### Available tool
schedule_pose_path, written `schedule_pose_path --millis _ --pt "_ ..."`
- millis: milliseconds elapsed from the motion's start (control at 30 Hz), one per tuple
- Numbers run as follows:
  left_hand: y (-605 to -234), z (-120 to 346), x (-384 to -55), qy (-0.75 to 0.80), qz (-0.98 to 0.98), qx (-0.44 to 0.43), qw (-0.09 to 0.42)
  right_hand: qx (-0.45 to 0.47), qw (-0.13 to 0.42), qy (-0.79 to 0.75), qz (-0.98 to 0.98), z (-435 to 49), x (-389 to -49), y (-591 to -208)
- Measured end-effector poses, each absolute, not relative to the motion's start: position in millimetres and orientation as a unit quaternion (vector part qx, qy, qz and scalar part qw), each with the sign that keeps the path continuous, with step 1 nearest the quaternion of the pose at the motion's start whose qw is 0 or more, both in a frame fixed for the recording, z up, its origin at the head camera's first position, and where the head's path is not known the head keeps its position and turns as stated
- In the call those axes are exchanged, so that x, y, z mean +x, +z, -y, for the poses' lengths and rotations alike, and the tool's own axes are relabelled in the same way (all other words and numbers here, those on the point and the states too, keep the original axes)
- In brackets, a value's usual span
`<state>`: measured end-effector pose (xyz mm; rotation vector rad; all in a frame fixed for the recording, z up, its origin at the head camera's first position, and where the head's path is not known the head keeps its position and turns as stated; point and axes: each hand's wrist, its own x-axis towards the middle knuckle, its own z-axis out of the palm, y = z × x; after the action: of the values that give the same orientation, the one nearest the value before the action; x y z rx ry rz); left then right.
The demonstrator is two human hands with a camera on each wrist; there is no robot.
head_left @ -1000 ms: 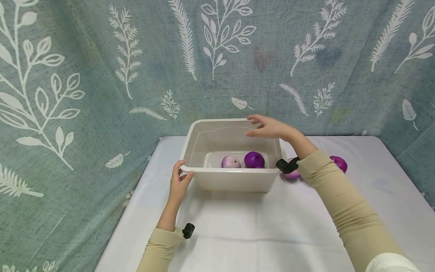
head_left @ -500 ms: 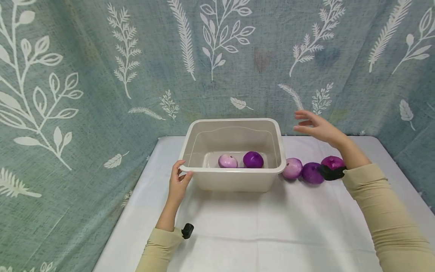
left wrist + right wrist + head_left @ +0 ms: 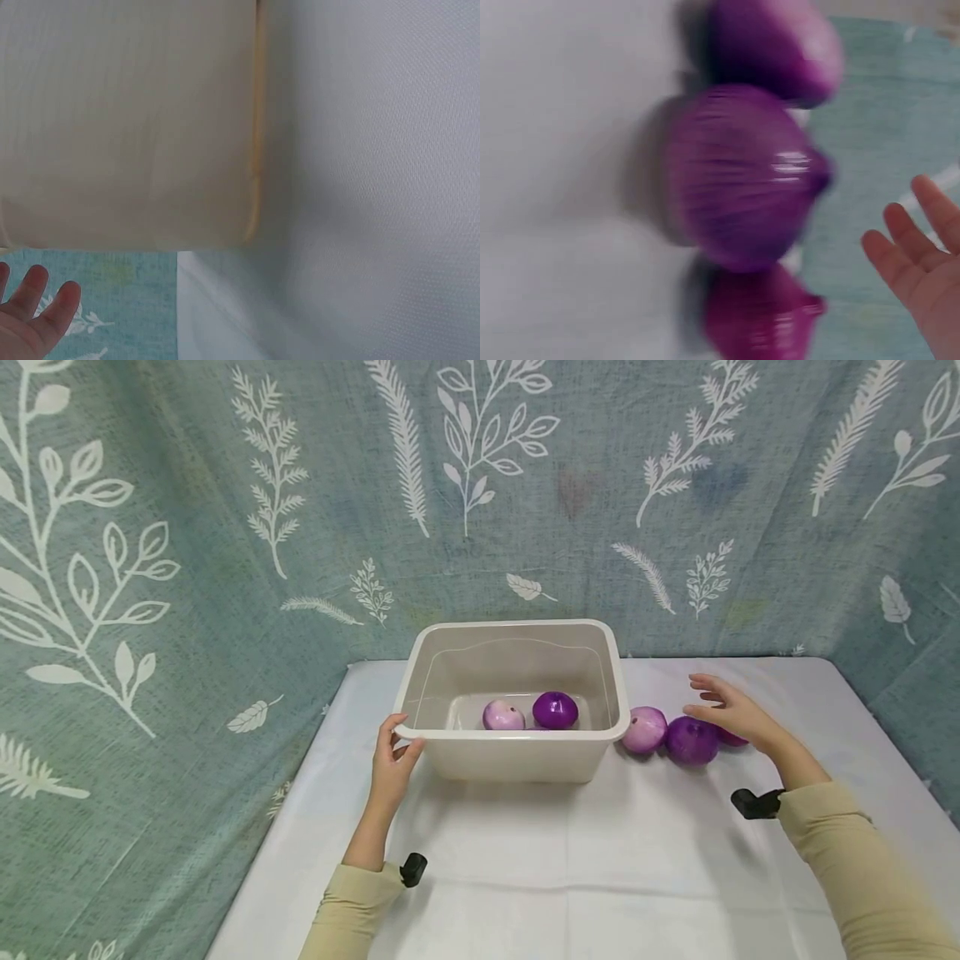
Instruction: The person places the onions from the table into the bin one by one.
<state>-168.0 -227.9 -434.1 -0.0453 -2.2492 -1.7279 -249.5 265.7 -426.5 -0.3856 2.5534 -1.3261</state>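
Observation:
A beige plastic bin (image 3: 517, 758) sits on the white-covered table. My left hand (image 3: 393, 768) holds its front left corner at the rim, thumb in front and fingers at the side; the left wrist view shows some of those fingers (image 3: 56, 319) beside the bin wall. Inside lie a pale pink-purple onion (image 3: 503, 716) and a dark purple onion (image 3: 555, 711), with a sliver of another behind the front rim. My right hand (image 3: 731, 710) hovers with spread fingers over the onions outside: a pale one (image 3: 645, 730), a dark purple one (image 3: 742, 180) and a magenta one (image 3: 761, 315), partly hidden in the head view.
The white tablecloth (image 3: 517, 877) stretches in front of the bin. Behind the table and along its left side hangs a green curtain (image 3: 480, 568) with white leaf prints. Black wrist cameras (image 3: 414, 869) are strapped at both cuffs.
My right hand has left the space over the bin, swung right, then come down over the outside onions. The pale onion in the bin shifted slightly left. My left hand stays on the rim.

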Motion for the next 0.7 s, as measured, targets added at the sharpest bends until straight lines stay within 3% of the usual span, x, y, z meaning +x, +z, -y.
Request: schedule_pose_path --millis 700 --pt "-436 229 -167 -0.603 0.784 -0.022 0.143 -0.089 0.091 -0.415 -0.901 -260 -235 -505"
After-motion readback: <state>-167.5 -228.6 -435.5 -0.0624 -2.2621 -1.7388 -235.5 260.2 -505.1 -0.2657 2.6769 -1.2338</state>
